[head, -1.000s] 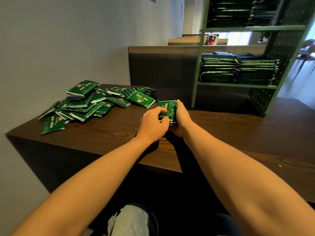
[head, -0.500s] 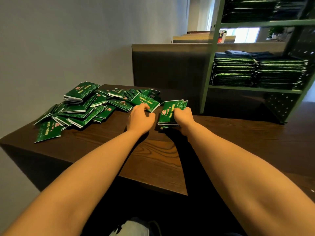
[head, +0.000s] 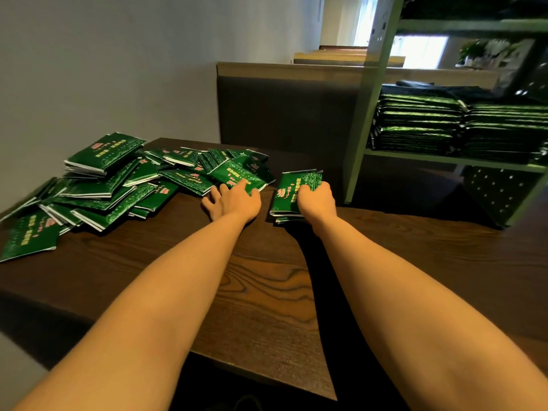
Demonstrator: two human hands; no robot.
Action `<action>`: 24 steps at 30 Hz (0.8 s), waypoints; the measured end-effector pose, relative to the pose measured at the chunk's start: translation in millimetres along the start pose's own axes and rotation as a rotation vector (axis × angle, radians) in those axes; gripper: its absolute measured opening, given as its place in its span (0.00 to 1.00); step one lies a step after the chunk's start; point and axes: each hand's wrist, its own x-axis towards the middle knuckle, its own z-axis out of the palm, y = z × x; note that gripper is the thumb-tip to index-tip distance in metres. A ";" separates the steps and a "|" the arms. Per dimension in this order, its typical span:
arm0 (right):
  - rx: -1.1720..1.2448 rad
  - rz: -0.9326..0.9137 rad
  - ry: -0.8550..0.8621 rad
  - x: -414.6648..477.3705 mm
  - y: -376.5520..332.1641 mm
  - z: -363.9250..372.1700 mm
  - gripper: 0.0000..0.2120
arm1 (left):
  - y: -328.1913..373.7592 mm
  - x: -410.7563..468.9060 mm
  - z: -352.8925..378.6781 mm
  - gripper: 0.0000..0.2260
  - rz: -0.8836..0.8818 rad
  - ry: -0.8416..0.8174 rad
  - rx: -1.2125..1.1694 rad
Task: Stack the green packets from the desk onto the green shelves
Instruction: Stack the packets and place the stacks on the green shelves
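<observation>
Left hand moved onto nearest pile packet, fingers spread, my right hand gripping packet stack alongside.

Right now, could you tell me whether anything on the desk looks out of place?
Yes: the loose packets at the left of the desk lie in a jumbled, overlapping heap, unlike the neat stacks on the shelf.

A loose pile of packets is sprawling over the far left of the tabletop, beside the wall. Just right of it, the right hand is gripping a small stack. The left hand is resting between them, touching the pile's near edge. Further right, the shelves are standing on the tabletop, carrying stacked packets, with a partition behind.
</observation>
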 end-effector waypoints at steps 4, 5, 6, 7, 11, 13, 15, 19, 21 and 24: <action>0.005 -0.020 -0.004 -2.6 0.7 1.1 0.18 | -7.0 5.8 2.4 0.18 -0.019 0.190 -0.250; 0.011 -0.021 -0.010 -3.2 -0.3 0.5 0.18 | -7.3 4.1 0.8 0.15 -0.021 0.238 -0.317; 0.016 -0.022 -0.014 -4.3 -0.9 0.0 0.18 | -7.6 2.8 0.1 0.12 -0.018 0.275 -0.373; 0.017 -0.030 -0.016 -5.5 -0.8 -0.5 0.18 | -7.6 -1.5 -1.9 0.11 -0.019 0.300 -0.419; 0.032 -0.044 -0.043 -18.9 -3.3 -4.3 0.17 | -13.0 -8.3 -6.9 0.11 0.002 0.325 -0.702; 0.055 -0.035 -0.070 -27.0 -6.5 -5.8 0.16 | -13.6 -18.1 -15.9 0.10 -0.019 0.295 -0.852; 0.076 -0.020 -0.094 -33.1 -7.8 -6.5 0.16 | -12.8 -31.4 -25.5 0.11 -0.085 0.268 -0.956; 0.117 -0.007 -0.103 -32.3 5.8 -6.6 0.23 | -9.5 -58.0 -42.9 0.11 -0.116 0.238 -1.107; 0.139 0.004 -0.107 -27.6 16.0 -5.2 0.26 | -7.6 -72.0 -44.2 0.11 -0.104 0.178 -1.117; 0.164 0.012 -0.154 -63.0 5.2 -12.9 0.21 | -2.7 -94.4 -40.2 0.15 -0.013 0.126 -1.036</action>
